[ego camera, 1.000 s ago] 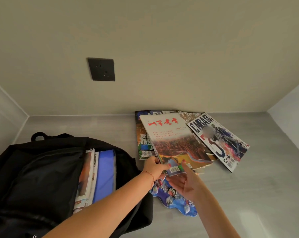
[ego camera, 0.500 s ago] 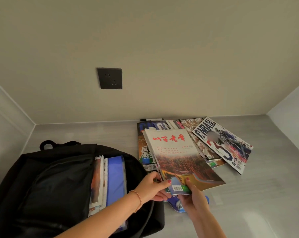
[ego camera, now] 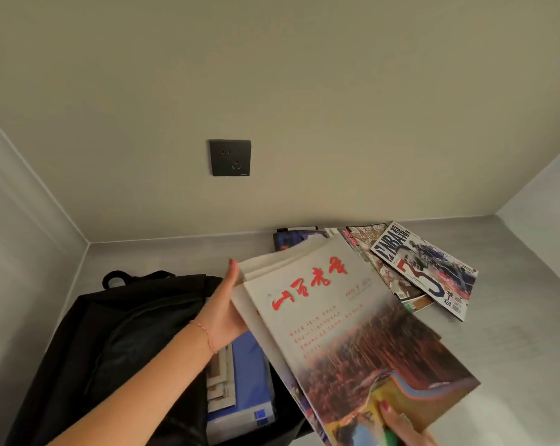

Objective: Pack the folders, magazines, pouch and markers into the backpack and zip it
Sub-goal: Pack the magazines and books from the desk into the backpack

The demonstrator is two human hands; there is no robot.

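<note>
Both hands grasp a magazine stack (ego camera: 346, 329) lifted above the open backpack (ego camera: 117, 342); left hand (ego camera: 227, 313) flat against its 9 o'clock edge, right hand (ego camera: 401, 426) pinching the 5 o'clock corner; blue folder (ego camera: 249, 381) inside the backpack; remaining magazines (ego camera: 423, 268) on the table (ego camera: 513, 349) at 1 o'clock.

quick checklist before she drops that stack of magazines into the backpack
1. Both hands on the lifted stack of magazines with the red-lettered cover: left hand at its far edge, right hand at its near corner. Ok.
2. Black fabric backpack unzipped, mouth open. Ok.
3. Room beside the blue plastic folder already inside. Cannot tell.
4. Stack squared up: sheets fan out at the far edge. Not ok.
5. NBA magazine with the black-and-white cover waits on the grey shelf. Ok.
</note>
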